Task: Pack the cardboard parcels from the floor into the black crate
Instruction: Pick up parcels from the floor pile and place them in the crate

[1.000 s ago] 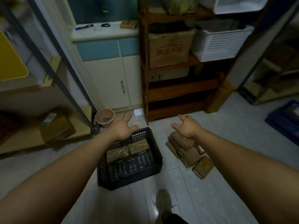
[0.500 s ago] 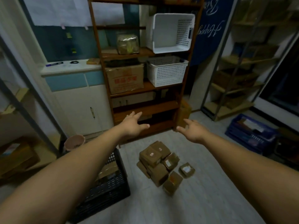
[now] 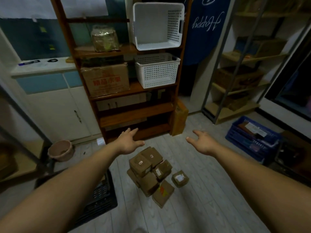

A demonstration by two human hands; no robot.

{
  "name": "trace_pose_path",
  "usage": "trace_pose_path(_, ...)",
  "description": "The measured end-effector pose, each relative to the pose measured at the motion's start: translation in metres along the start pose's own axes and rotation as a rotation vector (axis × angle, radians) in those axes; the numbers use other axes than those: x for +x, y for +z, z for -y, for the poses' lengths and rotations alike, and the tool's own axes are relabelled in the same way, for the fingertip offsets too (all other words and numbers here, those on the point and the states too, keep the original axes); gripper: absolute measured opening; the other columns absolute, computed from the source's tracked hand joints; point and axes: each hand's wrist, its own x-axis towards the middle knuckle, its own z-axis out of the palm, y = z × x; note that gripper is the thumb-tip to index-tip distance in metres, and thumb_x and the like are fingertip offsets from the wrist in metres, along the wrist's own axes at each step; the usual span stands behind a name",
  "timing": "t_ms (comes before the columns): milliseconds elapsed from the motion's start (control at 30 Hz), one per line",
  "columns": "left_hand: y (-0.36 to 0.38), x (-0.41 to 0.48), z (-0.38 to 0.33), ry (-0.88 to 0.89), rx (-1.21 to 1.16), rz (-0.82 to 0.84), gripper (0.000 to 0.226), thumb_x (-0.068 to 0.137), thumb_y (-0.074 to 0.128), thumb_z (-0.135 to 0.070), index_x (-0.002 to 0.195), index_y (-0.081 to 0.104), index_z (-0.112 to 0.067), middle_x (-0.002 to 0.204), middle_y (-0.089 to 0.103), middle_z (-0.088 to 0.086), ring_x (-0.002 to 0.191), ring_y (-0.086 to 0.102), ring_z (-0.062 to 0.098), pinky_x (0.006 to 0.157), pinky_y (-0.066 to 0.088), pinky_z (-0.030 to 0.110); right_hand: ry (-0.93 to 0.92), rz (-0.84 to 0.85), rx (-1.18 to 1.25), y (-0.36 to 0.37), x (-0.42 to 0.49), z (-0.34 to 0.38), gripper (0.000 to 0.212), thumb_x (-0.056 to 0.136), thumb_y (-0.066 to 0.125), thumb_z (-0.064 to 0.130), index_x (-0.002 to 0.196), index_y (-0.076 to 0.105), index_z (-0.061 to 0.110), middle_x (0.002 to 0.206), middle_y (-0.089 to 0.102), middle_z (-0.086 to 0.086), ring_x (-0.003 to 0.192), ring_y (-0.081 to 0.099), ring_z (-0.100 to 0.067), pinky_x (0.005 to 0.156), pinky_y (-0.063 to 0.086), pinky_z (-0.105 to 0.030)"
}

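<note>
Several brown cardboard parcels [image 3: 151,172] lie in a loose pile on the grey floor at the centre; one small parcel [image 3: 180,178] sits apart on the right. The black crate [image 3: 99,195] stands at the lower left, mostly hidden behind my left forearm. My left hand [image 3: 128,142] hovers above the far left side of the pile with fingers spread and holds nothing. My right hand [image 3: 202,142] is stretched out to the right of the pile, fingers straight, also empty. Neither hand touches a parcel.
A wooden shelf unit [image 3: 134,115] with white baskets and a cardboard box stands just beyond the pile. A pink pot [image 3: 60,150] sits on the floor at the left. A blue crate [image 3: 252,140] and a metal rack [image 3: 235,91] are at the right.
The view has lifted and swung right from the black crate to the pile. Both empty hands moved away from the crate and now reach out over the parcels.
</note>
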Motion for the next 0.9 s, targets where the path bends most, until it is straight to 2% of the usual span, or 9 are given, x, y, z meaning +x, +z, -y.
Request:
trace_pose_path(367, 0.048, 0.154, 0.014, -0.141, -0.1, 0.082, 0.078, 0.089, 0.05, -0.052, 0.149, 0.011, -0.022, 0.158, 0.005, 0.008, 0.145, 0.007, 0.029, 0.115, 0.013, 0.044, 0.018, 0.177, 0.015, 0.023, 0.142, -0.037, 0.073, 0.089, 0.045, 0.058, 0.147, 0.027, 0.018, 0.154, 0.024, -0.011, 0.137, 0.03, -0.028, 0.11, 0.025, -0.036)
trace_pose_path(567, 0.087, 0.19, 0.044, -0.328, -0.168, 0.128, 0.079, 0.09, 0.05, -0.051, 0.149, 0.011, -0.016, 0.158, 0.008, 0.007, 0.145, 0.008, 0.027, 0.116, 0.013, 0.039, -0.023, 0.334, -0.015, 0.053, 0.233, -0.047, 0.071, 0.09, 0.046, 0.055, 0.147, 0.027, 0.017, 0.153, 0.026, -0.012, 0.136, 0.032, -0.03, 0.109, 0.03, -0.04)
trace_pose_path(733, 0.139, 0.234, 0.089, -0.537, -0.396, -0.024, 0.082, 0.088, 0.057, -0.044, 0.149, 0.012, -0.015, 0.157, 0.012, 0.01, 0.142, 0.02, 0.029, 0.115, 0.022, 0.041, -0.106, 0.477, -0.013, 0.133, 0.326, -0.037, 0.066, 0.091, 0.047, 0.052, 0.146, 0.027, 0.021, 0.152, 0.027, -0.009, 0.133, 0.036, -0.029, 0.104, 0.038, -0.039)
trace_pose_path(833, 0.189, 0.266, 0.129, -0.59, -0.44, -0.057, 0.081, 0.089, 0.057, -0.041, 0.149, 0.011, -0.013, 0.157, 0.012, 0.011, 0.143, 0.017, 0.028, 0.116, 0.02, 0.041, -0.189, 0.528, -0.003, 0.21, 0.362, -0.039, 0.057, 0.092, 0.048, 0.048, 0.141, 0.035, 0.022, 0.142, 0.04, -0.009, 0.121, 0.047, -0.027, 0.088, 0.041, -0.031)
trace_pose_path(900, 0.227, 0.292, 0.163, -0.619, -0.48, -0.08, 0.08, 0.089, 0.057, -0.04, 0.149, 0.012, -0.014, 0.157, 0.013, 0.01, 0.142, 0.019, 0.028, 0.115, 0.02, 0.04, -0.229, 0.549, 0.003, 0.274, 0.384, -0.041, 0.056, 0.092, 0.049, 0.046, 0.141, 0.034, 0.022, 0.141, 0.042, -0.008, 0.119, 0.049, -0.026, 0.091, 0.043, -0.033)
